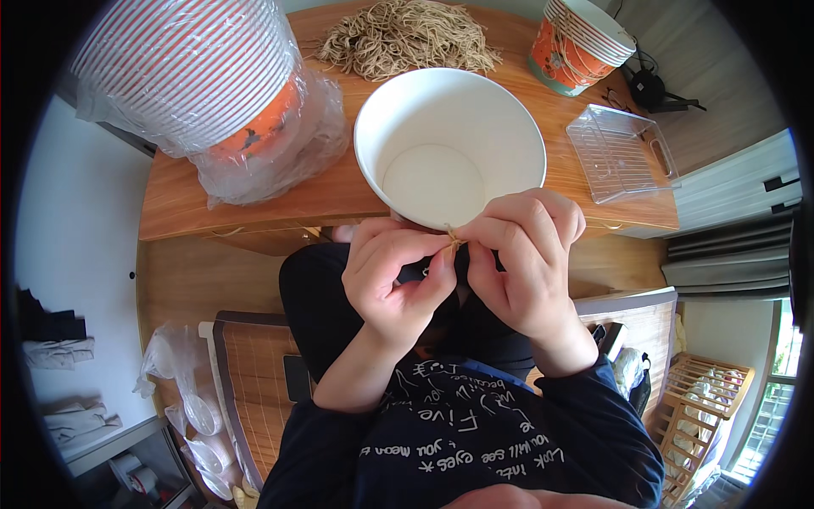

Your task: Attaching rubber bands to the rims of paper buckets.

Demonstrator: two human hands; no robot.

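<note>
A large white paper bucket [514, 140] stands tilted at the near edge of the wooden table [178, 204], its open mouth facing me. Right at its near rim, a short piece of tan twine [456, 241] shows a small knot or twist. My left hand [392, 276] pinches one side of this twine between thumb and forefinger. From the other side my right hand [527, 259] pinches it too, fingertips almost meeting the left ones. The bucket's outer wall is mostly hidden from me.
A tangled heap of tan twine [407, 41] lies behind the bucket. Tall nested buckets in clear plastic wrap [199, 81] lean at the left. Back right are nested orange buckets [570, 53] with twine on them, a clear plastic basket [619, 153] and a black device with a cord [649, 89].
</note>
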